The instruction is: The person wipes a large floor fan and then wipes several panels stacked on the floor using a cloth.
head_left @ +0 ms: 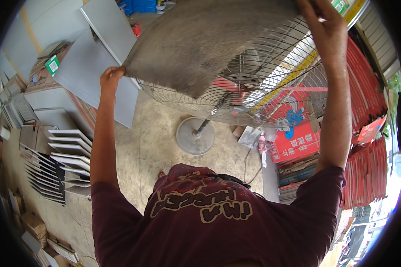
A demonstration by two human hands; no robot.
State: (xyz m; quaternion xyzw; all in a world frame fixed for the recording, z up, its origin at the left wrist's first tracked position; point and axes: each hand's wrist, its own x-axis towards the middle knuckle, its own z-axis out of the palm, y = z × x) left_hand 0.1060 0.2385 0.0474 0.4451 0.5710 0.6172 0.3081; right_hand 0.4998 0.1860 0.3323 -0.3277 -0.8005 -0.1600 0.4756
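Note:
Stretched between my raised hands is a grey-brown, limp, dusty-looking sheet point(200, 44), like a cloth or a thin mat. My left hand point(111, 78) pinches its left corner. Up at the top right, my right hand point(326, 29) is closed at the sheet's other end, where the grip is partly cut off by the picture's edge. The sheet hangs over a large standing fan's wire guard point(294, 66) and hides much of its left half; whether the two touch, I cannot tell. Below stands the fan's round grey base point(195, 139) on its tilted pole.
Red cardboard point(294, 144) and tall stacks of red flat cartons point(365, 169) stand on the right. Large grey panels point(93, 71) lean on the left, above a rack of white slabs point(71, 153). A dark cable point(247, 167) lies on the concrete floor point(142, 147).

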